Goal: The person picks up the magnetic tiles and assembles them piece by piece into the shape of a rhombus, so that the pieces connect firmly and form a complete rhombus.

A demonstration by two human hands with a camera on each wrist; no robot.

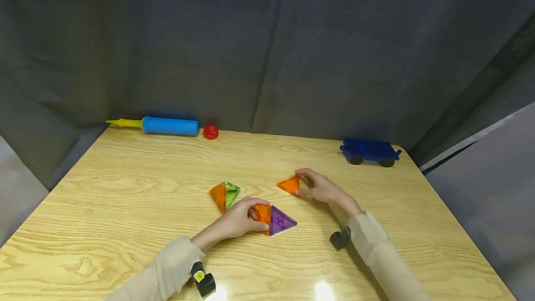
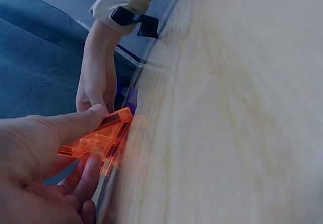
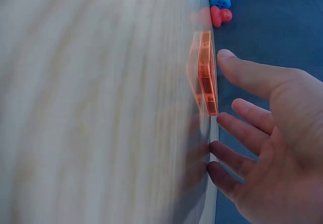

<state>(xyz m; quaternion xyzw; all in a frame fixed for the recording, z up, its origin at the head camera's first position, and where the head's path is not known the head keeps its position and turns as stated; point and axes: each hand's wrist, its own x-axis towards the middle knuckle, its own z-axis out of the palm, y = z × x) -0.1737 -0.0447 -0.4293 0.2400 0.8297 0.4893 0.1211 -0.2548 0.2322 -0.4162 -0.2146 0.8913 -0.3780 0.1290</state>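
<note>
My left hand (image 1: 240,220) pinches an orange translucent magnetic tile (image 1: 262,212) between thumb and fingers. In the left wrist view this orange tile (image 2: 103,138) tilts up from the tabletop. A purple triangular magnetic tile (image 1: 282,220) adjoins its right edge. To the right and farther back, another orange triangular tile (image 1: 290,185) lies flat. My right hand (image 1: 321,188) is beside it, thumb and fingers spread around its right side. The right wrist view shows a small gap between the thumb and this flat tile (image 3: 206,72).
An orange tile (image 1: 218,196) and a green tile (image 1: 231,192) stand joined left of centre, just behind the left hand. Along the back edge of the table (image 1: 104,208) are a blue and yellow hand pump (image 1: 170,126), a red knob-like piece (image 1: 211,132) and a dark blue wheeled cart (image 1: 370,150).
</note>
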